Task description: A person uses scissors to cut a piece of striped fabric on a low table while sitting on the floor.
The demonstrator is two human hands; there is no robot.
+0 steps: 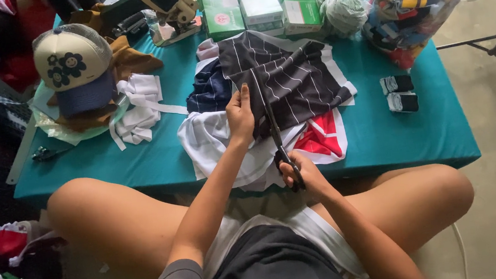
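Note:
A dark striped cloth (296, 77) lies on a pile of white, navy and red fabric (212, 140) on a teal table (393, 137). My left hand (239, 115) presses flat on the cloth's near left edge. My right hand (297, 174) grips the handles of long scissors (270, 116), whose blades point away from me along the cloth, right beside my left fingers. My bare knees sit under the table's front edge.
A cream cap with flowers (71, 62) rests on brown cloth at the left, beside white strips (138, 104). Green boxes (259, 5), yarn (341, 6) and a clear bag of colourful items (411, 8) line the back. Two small folded pieces (400, 93) lie right.

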